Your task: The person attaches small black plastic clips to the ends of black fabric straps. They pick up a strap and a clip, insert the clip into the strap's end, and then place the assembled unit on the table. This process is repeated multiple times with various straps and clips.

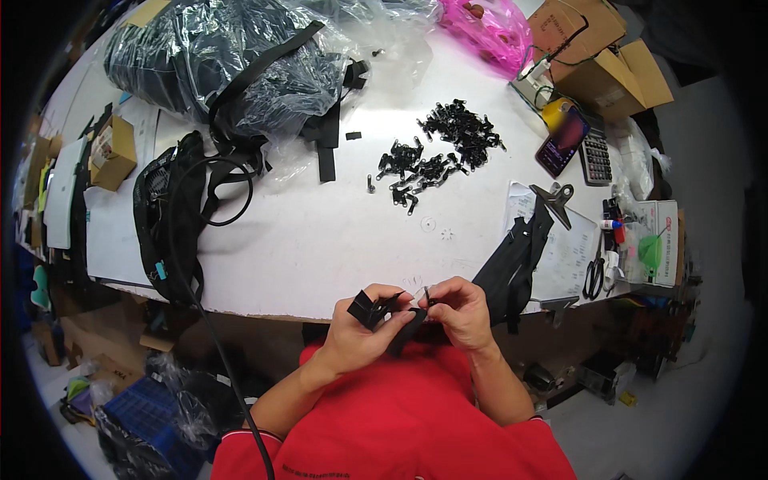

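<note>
The left hand (364, 334) clamps a folded black strip (365, 308) by the table's (264, 272) near edge; the right hand (466, 315) pinches a small dark piece (426, 297) (perhaps a zip slider) beside it, seemingly joining the two; next, steady alignment looks needed.

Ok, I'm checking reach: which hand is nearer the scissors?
Right. The right hand is left of the scissors, slightly closer to the person's body; the left hand is farther left.

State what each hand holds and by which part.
Left hand holds black strips near their loose ends; right hand pinches a small dark piece, too hidden to tell which part.
</note>
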`<state>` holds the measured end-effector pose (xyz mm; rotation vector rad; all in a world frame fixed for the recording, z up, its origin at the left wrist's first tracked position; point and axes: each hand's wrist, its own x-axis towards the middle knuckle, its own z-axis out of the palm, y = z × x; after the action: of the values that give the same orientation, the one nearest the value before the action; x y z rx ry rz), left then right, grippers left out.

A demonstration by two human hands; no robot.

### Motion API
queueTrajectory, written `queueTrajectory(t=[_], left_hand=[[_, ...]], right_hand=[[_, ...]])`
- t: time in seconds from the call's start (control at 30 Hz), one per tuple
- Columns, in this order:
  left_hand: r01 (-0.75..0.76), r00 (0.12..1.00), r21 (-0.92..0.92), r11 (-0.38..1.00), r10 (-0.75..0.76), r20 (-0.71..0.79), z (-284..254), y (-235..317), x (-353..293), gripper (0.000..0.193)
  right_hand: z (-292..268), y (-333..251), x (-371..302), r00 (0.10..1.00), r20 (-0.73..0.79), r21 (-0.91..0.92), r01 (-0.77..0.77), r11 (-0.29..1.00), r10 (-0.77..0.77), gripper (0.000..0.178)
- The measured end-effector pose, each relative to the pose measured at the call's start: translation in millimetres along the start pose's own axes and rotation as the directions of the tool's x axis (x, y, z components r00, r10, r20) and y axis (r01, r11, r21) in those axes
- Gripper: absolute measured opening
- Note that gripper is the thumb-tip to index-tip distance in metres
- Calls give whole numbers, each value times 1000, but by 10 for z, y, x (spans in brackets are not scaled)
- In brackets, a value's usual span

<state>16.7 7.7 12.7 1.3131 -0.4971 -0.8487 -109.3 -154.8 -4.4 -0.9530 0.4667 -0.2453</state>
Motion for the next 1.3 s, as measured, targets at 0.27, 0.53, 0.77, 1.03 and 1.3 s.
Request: queueTrajectory(t=[0.27, 0.53, 0.77, 1.03, 1.3], left_hand=[[-85, 996, 116, 990, 82, 29, 37, 64, 14, 19], [-71, 997, 158, 985, 63, 52, 51, 81, 6, 19], [-57, 998, 72, 996, 54, 35, 61, 87, -5, 20], [-49, 999, 10, 999, 49, 1, 41, 64, -1, 20], [-81, 995, 59, 995, 78, 64, 21, 78, -3, 20]], right_hand=[[-1, -130, -17, 991, 96, -254, 118, 960, -96, 24], [32, -116, -39, 982, 107, -273, 182, 945, -158, 30], [37, -108, -36, 977, 120, -295, 204, 933, -176, 30], [128, -64, -48, 968, 109, -328, 251, 911, -228, 29], [103, -117, -54, 962, 104, -390, 273, 880, -252, 31]])
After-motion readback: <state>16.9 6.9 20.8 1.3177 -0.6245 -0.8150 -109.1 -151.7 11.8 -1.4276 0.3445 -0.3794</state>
